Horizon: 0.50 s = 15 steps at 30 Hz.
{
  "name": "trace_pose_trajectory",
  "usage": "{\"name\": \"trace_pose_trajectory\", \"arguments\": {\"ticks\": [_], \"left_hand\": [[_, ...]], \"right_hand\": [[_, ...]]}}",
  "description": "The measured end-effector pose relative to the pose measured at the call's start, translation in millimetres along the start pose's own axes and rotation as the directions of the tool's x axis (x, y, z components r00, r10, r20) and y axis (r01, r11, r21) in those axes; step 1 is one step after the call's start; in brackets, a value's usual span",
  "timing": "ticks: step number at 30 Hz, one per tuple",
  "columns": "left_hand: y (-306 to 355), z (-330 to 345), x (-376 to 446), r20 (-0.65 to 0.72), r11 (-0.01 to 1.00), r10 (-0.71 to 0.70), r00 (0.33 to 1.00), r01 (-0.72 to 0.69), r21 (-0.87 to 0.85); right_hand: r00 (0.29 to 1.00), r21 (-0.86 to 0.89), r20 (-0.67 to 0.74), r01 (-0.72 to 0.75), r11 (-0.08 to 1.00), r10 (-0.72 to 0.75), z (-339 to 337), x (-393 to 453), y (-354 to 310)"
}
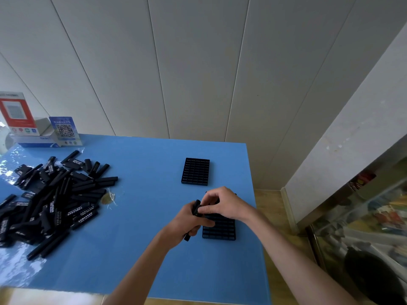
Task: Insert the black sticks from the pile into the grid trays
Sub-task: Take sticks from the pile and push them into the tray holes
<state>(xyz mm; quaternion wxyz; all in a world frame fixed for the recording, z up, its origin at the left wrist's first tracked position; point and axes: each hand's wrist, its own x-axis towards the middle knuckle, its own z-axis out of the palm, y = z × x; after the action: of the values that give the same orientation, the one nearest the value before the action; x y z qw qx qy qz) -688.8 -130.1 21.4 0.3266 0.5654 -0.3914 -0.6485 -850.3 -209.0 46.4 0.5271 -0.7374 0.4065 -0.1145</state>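
A big pile of black sticks (52,194) lies on the left of the blue table (143,249). Two black grid trays stand on the right: a far tray (195,171) with its cells bare, and a near tray (220,227) partly hidden under my hands. My left hand (187,221) grips a bundle of black sticks (195,208) upright beside the near tray's left edge. My right hand (222,204) hovers over that tray's far end and pinches the top of one stick in the bundle.
A red-and-white sign (16,113), a blue QR-code card (65,129) and a white box (35,140) stand at the table's back left. A scrap of clear tape (109,198) lies by the pile. A glass cabinet (363,216) stands to the right.
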Motion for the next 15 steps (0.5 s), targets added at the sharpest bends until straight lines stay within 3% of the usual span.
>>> {"name": "trace_pose_trajectory", "arguments": {"ticks": [7, 11, 15], "left_hand": [[0, -10, -6, -0.106, 0.986, 0.033, 0.994, -0.049, -0.158], [-3, -11, -5, -0.180, 0.983, 0.055, 0.982, -0.085, -0.164], [1, -7, -2, -0.226, 0.977, 0.078, 0.971, -0.120, -0.178]], "right_hand": [[0.994, 0.362, -0.087, -0.037, 0.931, 0.073, -25, -4, 9], [0.994, 0.291, -0.086, -0.035, 0.956, 0.062, -29, -5, 12], [0.998, 0.124, 0.007, -0.055, 0.991, 0.054, -23, -3, 16]]}}
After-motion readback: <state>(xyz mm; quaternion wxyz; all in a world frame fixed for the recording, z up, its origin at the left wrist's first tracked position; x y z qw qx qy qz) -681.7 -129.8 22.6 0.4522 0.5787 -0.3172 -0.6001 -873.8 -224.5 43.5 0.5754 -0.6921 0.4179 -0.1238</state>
